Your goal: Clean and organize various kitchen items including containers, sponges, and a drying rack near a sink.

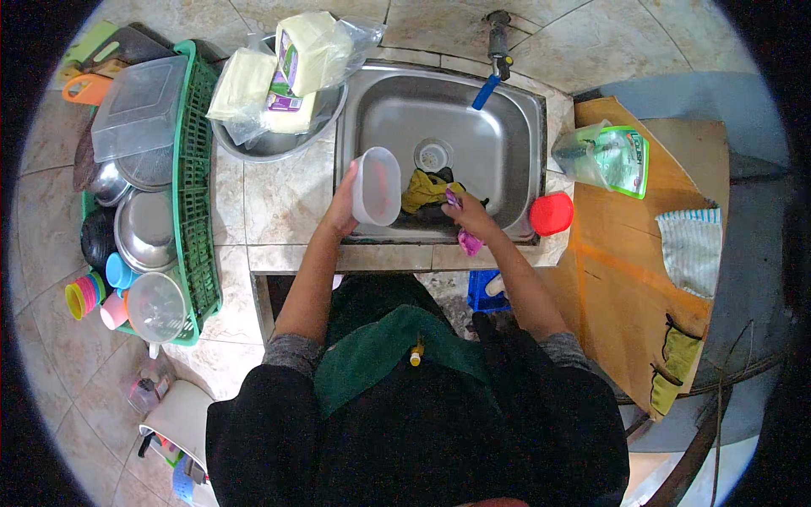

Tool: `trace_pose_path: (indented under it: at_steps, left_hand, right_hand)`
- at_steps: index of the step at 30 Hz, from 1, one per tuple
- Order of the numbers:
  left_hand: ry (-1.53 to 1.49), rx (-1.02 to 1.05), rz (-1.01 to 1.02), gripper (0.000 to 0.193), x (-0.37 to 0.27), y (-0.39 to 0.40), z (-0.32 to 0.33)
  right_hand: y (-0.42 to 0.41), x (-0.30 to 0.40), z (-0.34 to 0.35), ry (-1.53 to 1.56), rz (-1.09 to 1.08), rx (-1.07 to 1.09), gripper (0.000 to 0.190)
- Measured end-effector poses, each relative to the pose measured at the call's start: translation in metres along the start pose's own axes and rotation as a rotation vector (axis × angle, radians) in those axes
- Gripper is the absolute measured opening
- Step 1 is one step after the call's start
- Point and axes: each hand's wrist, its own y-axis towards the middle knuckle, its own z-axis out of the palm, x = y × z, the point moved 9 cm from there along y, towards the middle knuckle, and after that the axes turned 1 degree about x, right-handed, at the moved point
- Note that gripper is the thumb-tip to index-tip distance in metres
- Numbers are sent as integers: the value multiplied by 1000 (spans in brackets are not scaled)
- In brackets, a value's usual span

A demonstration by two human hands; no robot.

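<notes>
My left hand grips a translucent plastic container by its side, tilted over the left edge of a stainless steel sink. In my right hand is a pink and purple cloth, part of which sticks out above the fingers and part hangs below. A yellow and black cloth lies crumpled in the basin below the drain, between my two hands. On the sink's right corner sits a red plastic lid, close to my right hand.
Left stands a green dish basket with bowls, cups and containers. A metal basin holds bagged white blocks. The faucet with a blue handle overhangs the sink's back. Right are a green refill pouch and a striped cloth on cardboard.
</notes>
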Motion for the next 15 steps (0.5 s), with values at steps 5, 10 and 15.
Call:
trace_pose_path:
  at_steps: [5, 10, 15]
  left_hand:
    - [-47, -16, -36, 66, 5, -3, -4]
    - [-33, -25, -40, 67, 7, -1, -8]
    - [-35, 11, -25, 68, 8, 1, -10]
  right_hand:
    - [-45, 13, -3, -402, 154, -35, 33]
    - [-75, 21, -36, -151, 134, -599, 33]
    - [-73, 8, -36, -139, 226, -553, 35]
